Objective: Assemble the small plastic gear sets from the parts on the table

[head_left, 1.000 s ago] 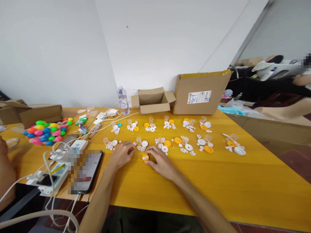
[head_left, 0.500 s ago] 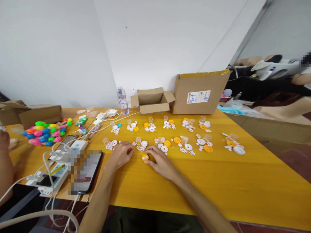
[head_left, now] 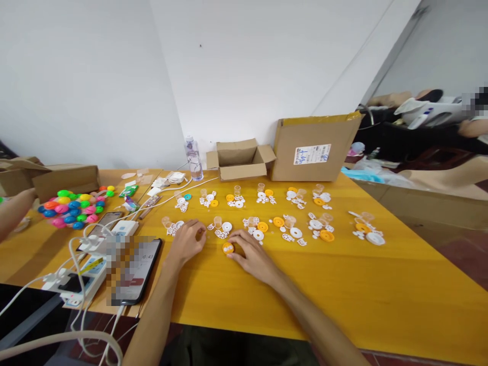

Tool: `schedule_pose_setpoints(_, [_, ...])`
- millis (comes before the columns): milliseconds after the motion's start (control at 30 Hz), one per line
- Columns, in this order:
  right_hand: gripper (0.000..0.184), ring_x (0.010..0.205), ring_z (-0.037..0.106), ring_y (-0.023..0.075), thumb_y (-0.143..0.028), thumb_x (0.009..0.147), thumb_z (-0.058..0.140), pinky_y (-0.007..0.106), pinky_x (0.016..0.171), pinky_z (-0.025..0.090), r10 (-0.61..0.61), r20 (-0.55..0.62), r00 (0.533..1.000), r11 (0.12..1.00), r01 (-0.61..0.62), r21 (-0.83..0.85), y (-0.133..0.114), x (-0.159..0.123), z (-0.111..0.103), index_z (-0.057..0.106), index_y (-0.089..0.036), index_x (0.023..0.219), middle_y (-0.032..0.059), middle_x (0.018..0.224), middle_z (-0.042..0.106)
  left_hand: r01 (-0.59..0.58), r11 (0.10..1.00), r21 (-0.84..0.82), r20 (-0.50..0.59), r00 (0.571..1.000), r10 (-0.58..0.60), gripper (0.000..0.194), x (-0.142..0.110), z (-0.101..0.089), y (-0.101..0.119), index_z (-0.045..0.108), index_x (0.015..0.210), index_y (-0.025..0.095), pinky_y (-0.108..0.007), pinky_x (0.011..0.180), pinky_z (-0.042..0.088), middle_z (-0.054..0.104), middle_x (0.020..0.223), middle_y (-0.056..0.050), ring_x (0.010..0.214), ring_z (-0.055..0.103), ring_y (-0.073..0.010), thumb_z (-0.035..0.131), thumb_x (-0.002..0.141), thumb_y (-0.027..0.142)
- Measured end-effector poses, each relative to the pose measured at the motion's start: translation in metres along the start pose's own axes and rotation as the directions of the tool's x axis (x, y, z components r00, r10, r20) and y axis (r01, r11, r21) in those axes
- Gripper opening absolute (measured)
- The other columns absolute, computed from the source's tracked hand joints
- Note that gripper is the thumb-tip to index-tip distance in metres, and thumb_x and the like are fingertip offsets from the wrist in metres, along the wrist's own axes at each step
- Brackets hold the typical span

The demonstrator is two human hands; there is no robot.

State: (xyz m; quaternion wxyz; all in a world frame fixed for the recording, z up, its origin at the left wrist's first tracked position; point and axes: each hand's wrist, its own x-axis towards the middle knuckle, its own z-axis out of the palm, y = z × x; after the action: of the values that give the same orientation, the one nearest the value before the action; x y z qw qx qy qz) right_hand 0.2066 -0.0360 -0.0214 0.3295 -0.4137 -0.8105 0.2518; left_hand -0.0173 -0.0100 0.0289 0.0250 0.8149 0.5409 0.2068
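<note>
My right hand [head_left: 249, 254] rests on the table with thumb and fingers round a small orange disc [head_left: 227, 248]. Small white pieces lie on top of that disc. To its left, my left hand [head_left: 188, 241] is closed, fingers curled toward the thumb; whatever it may pinch cannot be made out. Just beyond the left hand is a group with a clear cup [head_left: 166, 222] and a white disc [head_left: 179, 225], partly covered by the fingers. Between and beyond the hands stand another clear cup [head_left: 217, 221], a white wheel [head_left: 226, 226] and white pieces with holes [head_left: 221, 234].
Similar part groups with orange wheels [head_left: 327, 235] spread in two rows. Behind stand an open carton [head_left: 242, 170], a large box [head_left: 312, 152] and a bottle [head_left: 194, 160]. At left are a phone [head_left: 143, 272], a power strip [head_left: 87, 284], colourful balls [head_left: 72, 209] and another person's arm [head_left: 13, 216].
My left hand has shifted slightly left and its fingers have curled in more. My right hand stays at the orange disc. The other person's arm at left has moved up and inward.
</note>
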Motion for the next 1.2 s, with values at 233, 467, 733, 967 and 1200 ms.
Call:
schedule_pose_setpoints(233, [0.023,0.107,0.060,0.0237,-0.012,0.085,0.064,0.040,0.095,0.049,0.000,0.000,1.000,1.000,0.000,0.005,0.000,0.000,-0.001,0.058,-0.024,0.103,0.0062,0.113,0.061,0.001,1.000,0.010,0.090,0.996,-0.002,0.014,0.000,0.001,0.003,0.062,0.072,0.022,-0.029,0.072,0.045,0.068,0.078,-0.002,0.077,0.063,-0.0192,0.057,0.080,0.011])
schedule_pose_setpoints(467, [0.021,0.105,0.061,0.0229,-0.013,0.086,0.064,0.038,0.093,0.049,-0.013,-0.014,1.000,1.000,0.013,0.000,0.000,0.000,0.000,0.058,-0.024,0.103,0.0058,0.112,0.061,-0.018,1.000,-0.022,0.103,0.994,0.020,0.016,-0.001,0.003,0.004,0.064,0.069,0.021,-0.028,0.072,0.043,0.069,0.077,-0.003,0.075,0.063,-0.0182,0.060,0.080,0.010])
schedule_pose_setpoints(733, [0.024,0.105,0.061,0.0228,-0.012,0.085,0.065,0.037,0.093,0.049,-0.018,-0.027,0.999,1.000,0.018,-0.004,0.001,0.000,0.000,0.061,-0.025,0.104,0.0054,0.112,0.062,-0.046,0.999,0.012,0.105,0.993,0.045,0.022,0.000,0.005,0.004,0.061,0.064,0.020,-0.028,0.067,0.040,0.065,0.070,-0.002,0.070,0.060,-0.0173,0.054,0.079,0.006])
schedule_pose_setpoints(967, [0.023,0.104,0.061,0.0229,-0.013,0.086,0.063,0.038,0.092,0.050,-0.041,-0.024,0.999,0.999,0.041,-0.010,0.002,0.000,0.001,0.060,-0.026,0.105,0.0055,0.111,0.061,-0.084,0.975,-0.204,0.064,0.993,0.099,0.018,-0.001,0.010,0.009,0.063,0.071,0.020,-0.025,0.066,0.043,0.066,0.072,-0.001,0.070,0.060,-0.0157,0.054,0.080,0.008])
schedule_pose_setpoints(1200, [0.025,0.104,0.061,0.0228,-0.010,0.084,0.064,0.038,0.091,0.050,-0.028,-0.026,0.999,1.000,0.028,-0.005,0.001,0.001,0.002,0.059,-0.025,0.104,0.0055,0.111,0.061,-0.127,0.891,-0.435,0.080,0.981,0.178,0.013,-0.003,0.022,0.023,0.064,0.076,0.020,-0.025,0.069,0.045,0.067,0.075,0.000,0.071,0.061,-0.0148,0.055,0.085,0.017])
